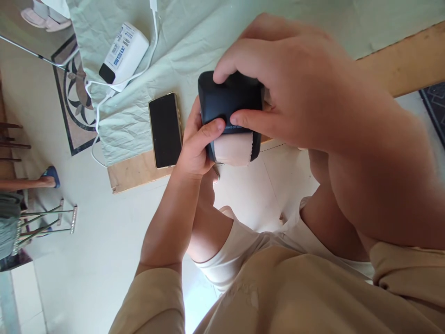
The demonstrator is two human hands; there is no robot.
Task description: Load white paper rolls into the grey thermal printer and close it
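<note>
Both hands, the left hand (196, 148) and right hand (295, 88), gripped the dark case (227, 104) with its pink cloth (233, 149) showing (the phone (165, 130) lay at nine o'clock), lid not fully closed.

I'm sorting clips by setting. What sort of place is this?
Probably a room in a home: a tiled floor with an inlaid pattern, and a wooden board under a wrinkled cloth, with a phone and a power bank on it.
</note>
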